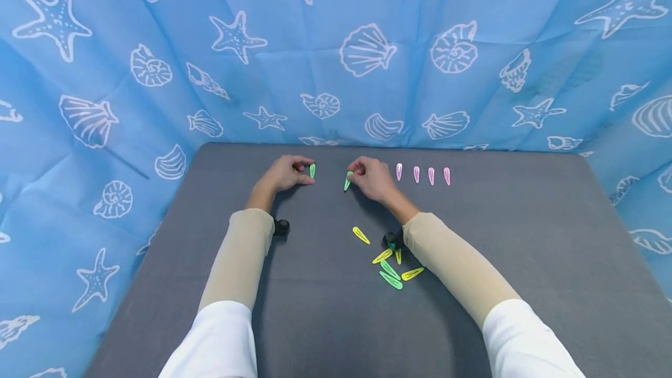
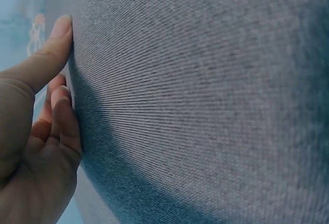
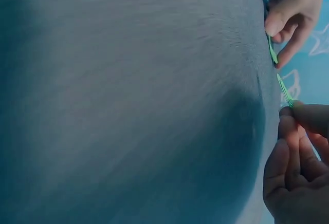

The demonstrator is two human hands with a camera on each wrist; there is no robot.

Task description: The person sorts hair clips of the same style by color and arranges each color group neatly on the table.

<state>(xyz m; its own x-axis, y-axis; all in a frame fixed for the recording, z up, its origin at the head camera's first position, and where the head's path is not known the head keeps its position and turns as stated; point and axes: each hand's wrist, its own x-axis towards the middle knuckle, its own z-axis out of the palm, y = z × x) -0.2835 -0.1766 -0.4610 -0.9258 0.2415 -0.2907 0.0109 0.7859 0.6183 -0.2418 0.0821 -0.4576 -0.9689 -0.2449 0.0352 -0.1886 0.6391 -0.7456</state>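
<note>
Near the far edge of the grey table, my left hand (image 1: 285, 172) holds a green hair clip (image 1: 312, 171) lengthwise, thumb at one end and a finger at the other. The left wrist view shows that thumb (image 2: 49, 54) apart from the curled fingers, with the clip hidden. To its right, my right hand (image 1: 373, 178) pinches a second green hair clip (image 1: 347, 182) between thumb and fingers. From the right wrist, this clip (image 3: 285, 91) sticks out of the fingertips toward the one at the left hand.
Right of my right hand, several pink hair clips (image 1: 416, 174) stand in a row. Yellow hair clips (image 1: 361, 235) and green hair clips (image 1: 391, 280) lie loosely nearer me, partly under the right forearm. A blue shell-patterned curtain (image 1: 367, 98) rises behind the table (image 1: 325, 308).
</note>
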